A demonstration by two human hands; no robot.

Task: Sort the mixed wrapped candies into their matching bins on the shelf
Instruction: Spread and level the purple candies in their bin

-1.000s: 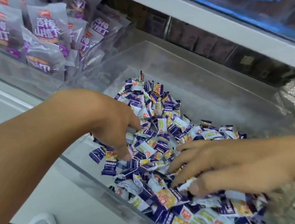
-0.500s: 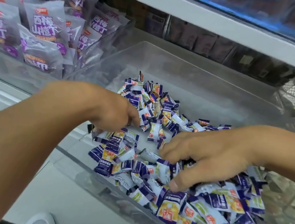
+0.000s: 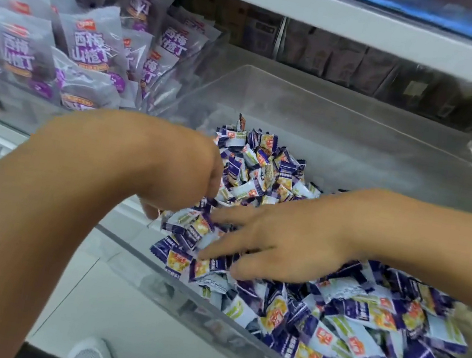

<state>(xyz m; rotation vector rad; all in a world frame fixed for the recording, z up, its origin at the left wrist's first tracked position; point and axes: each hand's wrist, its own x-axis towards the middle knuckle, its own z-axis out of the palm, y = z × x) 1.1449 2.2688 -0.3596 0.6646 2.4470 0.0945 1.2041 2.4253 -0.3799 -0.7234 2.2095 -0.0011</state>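
Fingers of the right hand [image 3: 286, 244] spread flat on uncounted candies [image 3: 338, 326] in 1 clear bin [image 3: 319, 111]; left hand [image 3: 181, 175] fingers hidden.

We count two hands, the left hand [image 3: 178, 175] and the right hand [image 3: 286, 244], one clear bin [image 3: 317, 123] of wrapped candies [image 3: 330, 315] too many to count, and roughly ten purple pouches [image 3: 90, 49]

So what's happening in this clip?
A person has both hands in a clear plastic bin of purple-and-white wrapped candies. The right hand lies spread on the pile; the left hand is curled at its near-left edge, fingers hidden. Larger purple snack packets fill the neighbouring bin.
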